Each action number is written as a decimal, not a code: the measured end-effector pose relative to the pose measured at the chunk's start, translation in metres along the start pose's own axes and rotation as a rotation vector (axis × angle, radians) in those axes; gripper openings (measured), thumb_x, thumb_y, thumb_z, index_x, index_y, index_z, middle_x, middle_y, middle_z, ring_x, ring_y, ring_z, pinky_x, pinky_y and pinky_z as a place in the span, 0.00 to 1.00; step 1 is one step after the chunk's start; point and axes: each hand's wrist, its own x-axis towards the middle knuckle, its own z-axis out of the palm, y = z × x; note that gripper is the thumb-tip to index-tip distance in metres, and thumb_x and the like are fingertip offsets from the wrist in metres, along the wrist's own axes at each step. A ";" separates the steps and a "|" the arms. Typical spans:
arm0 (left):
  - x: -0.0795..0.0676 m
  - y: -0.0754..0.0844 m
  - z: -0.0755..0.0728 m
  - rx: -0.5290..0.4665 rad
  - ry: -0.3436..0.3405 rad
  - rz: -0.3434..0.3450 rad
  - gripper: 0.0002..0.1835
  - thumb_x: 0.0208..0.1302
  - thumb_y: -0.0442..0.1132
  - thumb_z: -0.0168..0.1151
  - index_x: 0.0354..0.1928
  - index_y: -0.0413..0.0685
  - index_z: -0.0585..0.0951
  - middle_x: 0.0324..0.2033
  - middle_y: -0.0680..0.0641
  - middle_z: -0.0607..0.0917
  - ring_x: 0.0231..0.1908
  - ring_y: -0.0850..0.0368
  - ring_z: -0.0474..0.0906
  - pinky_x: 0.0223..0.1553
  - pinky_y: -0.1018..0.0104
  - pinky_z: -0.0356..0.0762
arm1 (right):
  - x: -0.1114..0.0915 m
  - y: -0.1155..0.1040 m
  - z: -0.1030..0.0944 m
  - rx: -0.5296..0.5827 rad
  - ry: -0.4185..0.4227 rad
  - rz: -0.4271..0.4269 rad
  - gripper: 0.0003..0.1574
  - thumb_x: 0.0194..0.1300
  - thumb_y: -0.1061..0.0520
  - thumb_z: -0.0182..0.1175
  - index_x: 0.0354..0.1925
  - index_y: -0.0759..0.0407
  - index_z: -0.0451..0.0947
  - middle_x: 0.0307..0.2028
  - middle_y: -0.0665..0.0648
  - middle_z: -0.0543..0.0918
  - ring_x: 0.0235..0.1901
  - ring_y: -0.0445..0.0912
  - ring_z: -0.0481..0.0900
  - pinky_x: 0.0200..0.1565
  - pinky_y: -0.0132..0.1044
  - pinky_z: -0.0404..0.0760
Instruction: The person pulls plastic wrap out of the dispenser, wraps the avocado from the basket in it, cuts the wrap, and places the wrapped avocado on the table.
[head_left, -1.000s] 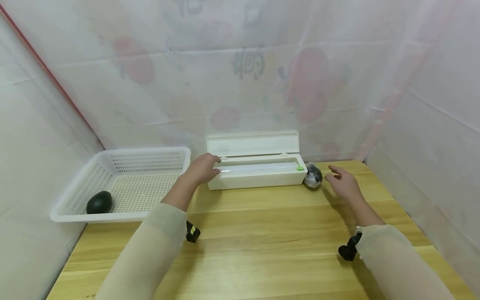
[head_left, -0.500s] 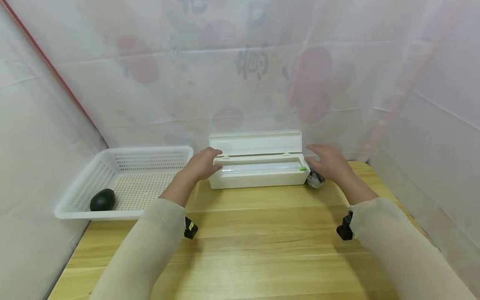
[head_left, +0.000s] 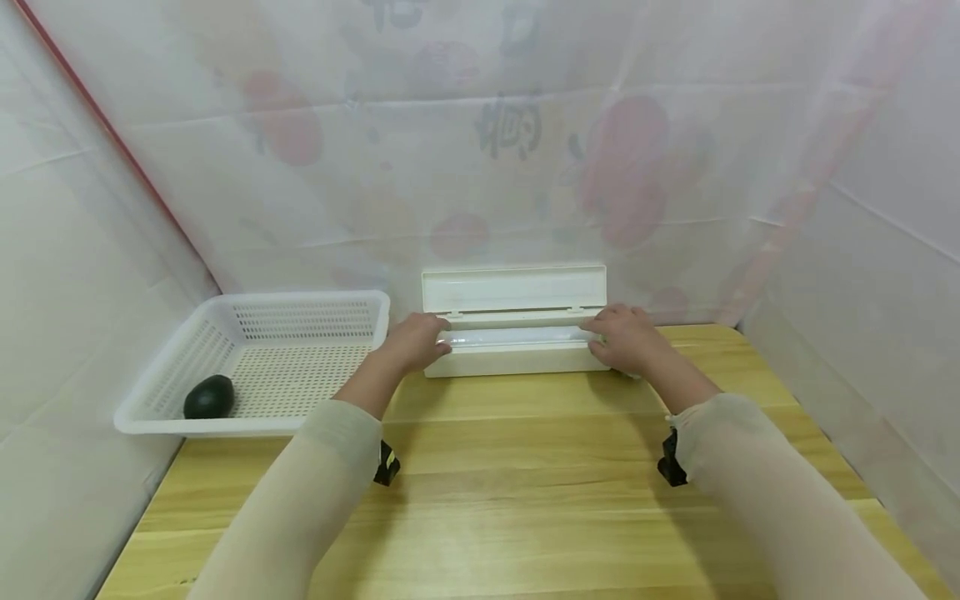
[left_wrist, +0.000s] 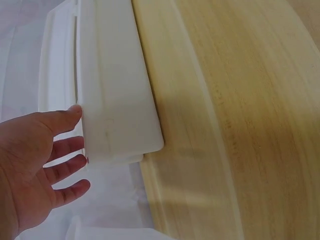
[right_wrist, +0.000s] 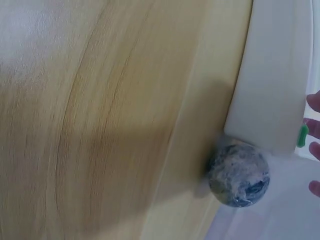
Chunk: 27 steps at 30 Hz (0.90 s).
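Note:
A long white cling film box lies on the table with its lid raised and a roll of clear film inside. My left hand is at the box's left end, its thumb and fingertips near the rim and the fingers spread loosely in the left wrist view. At the right end, my right hand has its fingertips at the rim beside a small green slider. A dark round thing wrapped in film sits against that end, mostly hidden by the hand in the head view.
A white perforated basket stands on the left, with a dark green avocado-like fruit in its near left corner. The wooden table meets printed white sheeting at the back and sides.
My right hand has moved left, from beside the wrapped thing over to the box's right end. The left hand stays at the left end. The view has shifted slightly.

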 end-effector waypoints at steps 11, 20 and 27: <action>0.002 0.000 0.003 0.009 0.013 0.014 0.11 0.71 0.38 0.56 0.43 0.49 0.87 0.42 0.50 0.87 0.41 0.55 0.79 0.45 0.58 0.78 | 0.002 0.001 0.004 -0.008 0.034 0.016 0.18 0.72 0.56 0.50 0.50 0.52 0.85 0.53 0.56 0.83 0.63 0.61 0.67 0.64 0.74 0.50; 0.002 0.001 0.002 -0.001 0.024 -0.003 0.13 0.71 0.36 0.53 0.43 0.47 0.87 0.42 0.49 0.87 0.42 0.55 0.79 0.48 0.58 0.78 | 0.004 0.004 0.006 0.058 0.041 0.020 0.15 0.72 0.59 0.52 0.47 0.54 0.86 0.50 0.58 0.84 0.61 0.63 0.68 0.64 0.75 0.49; 0.001 0.002 0.002 -0.004 0.025 -0.012 0.12 0.72 0.38 0.53 0.46 0.47 0.86 0.44 0.49 0.87 0.44 0.53 0.80 0.49 0.58 0.79 | 0.006 0.003 0.007 0.084 0.056 0.023 0.14 0.72 0.60 0.54 0.46 0.55 0.86 0.48 0.58 0.85 0.57 0.62 0.72 0.63 0.73 0.55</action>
